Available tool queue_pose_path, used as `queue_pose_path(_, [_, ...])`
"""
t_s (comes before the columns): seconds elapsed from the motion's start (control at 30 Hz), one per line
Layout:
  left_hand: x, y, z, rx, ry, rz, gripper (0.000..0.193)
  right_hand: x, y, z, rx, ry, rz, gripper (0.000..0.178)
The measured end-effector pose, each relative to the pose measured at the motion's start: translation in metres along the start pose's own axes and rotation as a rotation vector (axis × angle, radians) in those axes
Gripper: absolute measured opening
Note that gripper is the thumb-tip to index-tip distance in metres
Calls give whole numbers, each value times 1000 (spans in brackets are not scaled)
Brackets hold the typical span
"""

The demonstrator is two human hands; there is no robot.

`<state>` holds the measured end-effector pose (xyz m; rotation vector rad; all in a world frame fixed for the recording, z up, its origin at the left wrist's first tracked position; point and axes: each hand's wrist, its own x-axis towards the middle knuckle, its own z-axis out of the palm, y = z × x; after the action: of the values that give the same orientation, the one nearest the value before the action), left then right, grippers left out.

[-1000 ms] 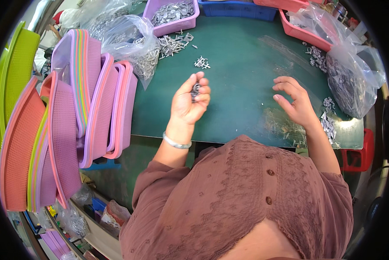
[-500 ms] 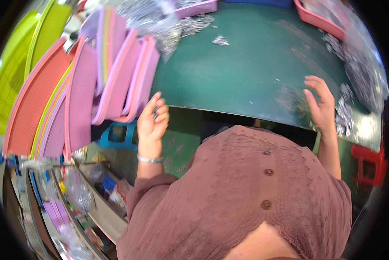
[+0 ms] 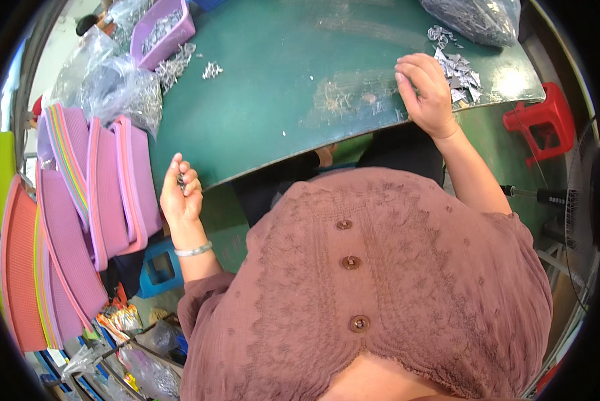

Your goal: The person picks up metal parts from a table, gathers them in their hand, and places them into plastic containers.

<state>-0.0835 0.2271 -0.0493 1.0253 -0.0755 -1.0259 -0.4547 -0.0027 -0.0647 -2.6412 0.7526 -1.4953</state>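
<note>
My left hand is held palm up by the table's near left edge, its fingers curled round small dark metal pieces that show only in part. A bracelet circles that wrist. Over the table's near right side is my right hand, fingers bent and thumb apart, with nothing seen in it. Just right of its fingers lies a pile of flat grey angular pieces. Beyond them are a few small curved metal parts. Whether the fingertips touch the pile, I cannot tell.
Stacked pink, purple and orange baskets stand left of the green table. A purple tray of metal parts and clear bags are at far left. A filled bag lies far right. Red and blue stools flank the table.
The view has turned to the right. My right hand has come beside the flat grey pieces, its fingers drawn closer together. My left hand still holds the small pieces.
</note>
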Motion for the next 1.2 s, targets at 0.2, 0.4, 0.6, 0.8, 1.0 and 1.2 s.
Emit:
queue_pose_path(0.2, [9,13,4,-166,-127,-132,15,13,-12,-12,-25,43,46,13])
queue_pose_path(0.4, [5,14,3,-271,-133,-105,17,16,-17,-7,11,0,66,14])
queue_pose_path(0.6, [14,3,5,-434,-191,-192,26,15,-14,-12,16,-29,122,16])
queue_pose_path(0.8, [20,4,30,-626,-135,-89,36,14,-13,-7,62,-37,126,16])
queue_pose_path(1.0, [20,-5,115,-646,-495,-94,45,14,-12,-9,46,-45,134,15])
queue_pose_path(1.2, [20,-15,135,-715,-579,-115,44,15,-13,-6,64,-77,144,15])
